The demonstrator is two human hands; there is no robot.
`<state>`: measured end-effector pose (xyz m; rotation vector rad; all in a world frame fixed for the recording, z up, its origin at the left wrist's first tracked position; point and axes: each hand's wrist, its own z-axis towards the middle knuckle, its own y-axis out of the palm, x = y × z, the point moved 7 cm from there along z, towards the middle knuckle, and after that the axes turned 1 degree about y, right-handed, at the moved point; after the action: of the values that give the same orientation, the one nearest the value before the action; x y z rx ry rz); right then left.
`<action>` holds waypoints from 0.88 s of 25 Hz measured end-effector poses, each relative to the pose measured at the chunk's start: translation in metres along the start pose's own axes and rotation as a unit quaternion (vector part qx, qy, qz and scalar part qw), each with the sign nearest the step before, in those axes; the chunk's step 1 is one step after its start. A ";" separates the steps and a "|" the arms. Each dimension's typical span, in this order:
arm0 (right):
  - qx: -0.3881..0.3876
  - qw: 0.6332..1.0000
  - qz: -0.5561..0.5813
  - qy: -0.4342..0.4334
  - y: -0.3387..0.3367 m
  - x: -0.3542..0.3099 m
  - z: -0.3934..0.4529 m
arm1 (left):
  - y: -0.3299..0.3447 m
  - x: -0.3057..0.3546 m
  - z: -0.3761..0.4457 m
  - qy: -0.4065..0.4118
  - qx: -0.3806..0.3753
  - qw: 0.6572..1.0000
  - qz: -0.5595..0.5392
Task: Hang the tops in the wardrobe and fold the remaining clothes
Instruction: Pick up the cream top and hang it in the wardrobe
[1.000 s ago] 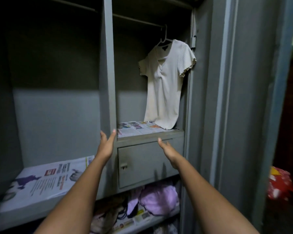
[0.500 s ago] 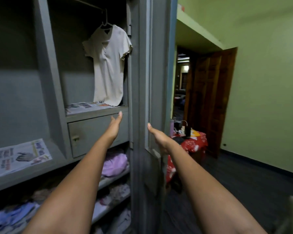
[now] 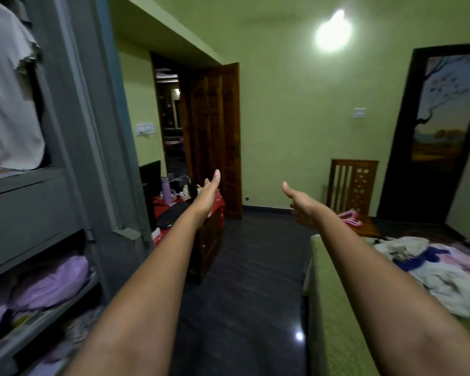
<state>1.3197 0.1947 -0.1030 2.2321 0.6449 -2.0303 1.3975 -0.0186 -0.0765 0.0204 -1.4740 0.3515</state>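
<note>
A white top hangs inside the grey wardrobe at the far left. A heap of mixed clothes lies on the green bed at the right. Pink hangers rest on a wooden chair beyond the bed. Both my arms reach forward into the room. My left hand is empty with straight fingers. My right hand is also empty and relaxed, short of the chair.
Folded purple cloth fills the wardrobe's lower shelves. The wardrobe door stands open beside a small table with a red cover and clutter. A wooden room door is open ahead. Dark floor runs between wardrobe and bed.
My view has swung right, away from the wardrobe toward the bed and chair. Both hands stayed empty and moved with the turn.
</note>
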 end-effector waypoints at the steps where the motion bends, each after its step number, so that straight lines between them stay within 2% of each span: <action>1: 0.026 1.000 0.000 0.004 -0.023 0.005 -0.003 | 0.016 0.001 0.008 0.009 -0.015 1.000 -0.002; 6: 0.073 0.997 0.013 0.002 -0.090 0.011 0.018 | 0.060 -0.001 0.063 0.031 -0.048 0.998 -0.005; 10: 0.091 0.995 0.016 -0.027 -0.102 0.010 0.075 | 0.070 -0.014 0.131 0.044 -0.013 0.998 -0.049; 14: 0.111 0.993 -0.004 -0.037 -0.111 0.003 0.164 | 0.069 -0.028 0.222 0.054 0.015 0.997 -0.062; 19: 0.112 0.993 0.009 -0.044 -0.139 -0.057 0.288 | 0.052 0.015 0.358 0.093 -0.003 0.995 -0.026; 22: 0.117 0.992 0.020 -0.040 -0.152 -0.067 0.367 | 0.053 0.025 0.445 0.100 -0.013 0.995 -0.010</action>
<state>0.9207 0.1995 -0.0519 2.2460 0.3691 -2.2671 0.9550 -0.0635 -0.0157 -0.0205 -1.2791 0.3100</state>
